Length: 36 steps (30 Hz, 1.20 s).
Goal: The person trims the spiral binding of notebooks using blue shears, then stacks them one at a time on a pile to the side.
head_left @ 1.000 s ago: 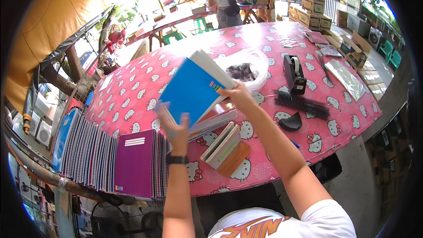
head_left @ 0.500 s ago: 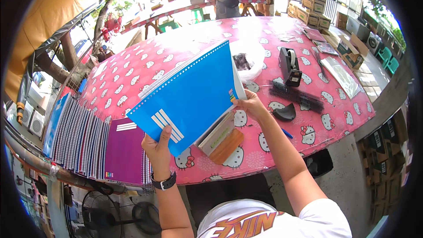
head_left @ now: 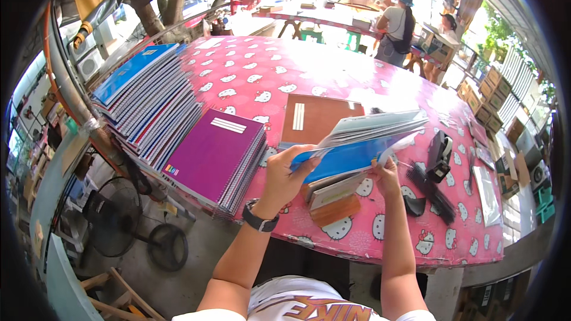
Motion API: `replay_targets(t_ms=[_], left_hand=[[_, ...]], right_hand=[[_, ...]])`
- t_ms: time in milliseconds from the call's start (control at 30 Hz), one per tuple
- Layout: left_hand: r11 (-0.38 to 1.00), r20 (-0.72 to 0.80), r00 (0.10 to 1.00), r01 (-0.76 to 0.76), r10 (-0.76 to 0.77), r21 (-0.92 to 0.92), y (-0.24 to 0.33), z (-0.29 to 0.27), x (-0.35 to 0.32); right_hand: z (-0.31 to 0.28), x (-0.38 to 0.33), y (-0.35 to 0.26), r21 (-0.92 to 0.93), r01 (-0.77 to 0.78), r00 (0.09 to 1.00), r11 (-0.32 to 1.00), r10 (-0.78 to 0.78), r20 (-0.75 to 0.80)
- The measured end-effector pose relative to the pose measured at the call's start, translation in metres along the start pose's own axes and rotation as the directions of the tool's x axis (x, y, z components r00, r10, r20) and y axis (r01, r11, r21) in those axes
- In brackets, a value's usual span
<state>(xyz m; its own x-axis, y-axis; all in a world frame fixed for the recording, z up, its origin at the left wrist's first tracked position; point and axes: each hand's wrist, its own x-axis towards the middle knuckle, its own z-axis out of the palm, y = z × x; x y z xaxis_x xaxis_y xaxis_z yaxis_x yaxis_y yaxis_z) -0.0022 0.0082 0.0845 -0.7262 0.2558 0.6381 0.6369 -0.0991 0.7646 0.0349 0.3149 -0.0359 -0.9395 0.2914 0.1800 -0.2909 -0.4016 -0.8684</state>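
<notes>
Between my two hands is a loose stack of punched sheets with a blue cover [head_left: 342, 159], tilted, its pale page edges turned up. My left hand [head_left: 286, 173] grips its left end with the thumb over the edge. At the lower right corner my right hand [head_left: 386, 175] pinches the sheets. Just beyond lies a brown cover [head_left: 315, 116] with a white striped label, partly hidden by the stack. Below the stack, on the pink tablecloth [head_left: 285, 235], stands a wooden block [head_left: 335, 210] with pale pieces against it.
To the left are a pile of purple-covered spiral notebooks [head_left: 217, 151] and a long row of spiral notebooks [head_left: 154, 107]. On the right lie a tape dispenser [head_left: 439, 154], black binding coils [head_left: 433, 193] and a clear plastic packet [head_left: 486, 196]. People [head_left: 395, 30] stand at a far table.
The blue-covered stack has tipped from cover-up to edge-up, bringing its pages into view. My view has swung left, and the brown cover now shows beyond the stack.
</notes>
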Motion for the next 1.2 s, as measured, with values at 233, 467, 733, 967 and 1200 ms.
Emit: replay_targets(t_ms=[233, 467, 733, 967, 1200], left_hand=[[0.986, -0.023, 0.991, 0.13, -0.129, 0.101, -0.01, -0.011, -0.015], [0.967, 0.033, 0.968, 0.251, -0.249, -0.046, -0.069, -0.024, -0.04], [0.859, 0.053, 0.894, 0.442, -0.444, -0.26, -0.112, -0.012, -0.079], [0.882, -0.002, 0.978, 0.187, -0.209, -0.433, -0.081, -0.028, -0.034], [0.835, -0.012, 0.971, 0.198, -0.238, -0.513, -0.072, -0.016, -0.022]], right_hand=[[-0.006, -0.027, -0.008, -0.098, -0.081, 0.99, 0.992, 0.092, 0.111], [-0.004, -0.108, 0.01, -0.377, -0.038, 0.999, 0.925, 0.023, -0.045], [0.039, -0.141, 0.037, -0.382, -0.016, 0.985, 0.924, -0.05, -0.163], [0.068, -0.165, 0.014, -0.674, 0.093, 0.991, 0.733, -0.007, 0.13], [-0.089, -0.107, -0.085, -0.973, -0.112, 0.752, 0.201, -0.623, -0.215]])
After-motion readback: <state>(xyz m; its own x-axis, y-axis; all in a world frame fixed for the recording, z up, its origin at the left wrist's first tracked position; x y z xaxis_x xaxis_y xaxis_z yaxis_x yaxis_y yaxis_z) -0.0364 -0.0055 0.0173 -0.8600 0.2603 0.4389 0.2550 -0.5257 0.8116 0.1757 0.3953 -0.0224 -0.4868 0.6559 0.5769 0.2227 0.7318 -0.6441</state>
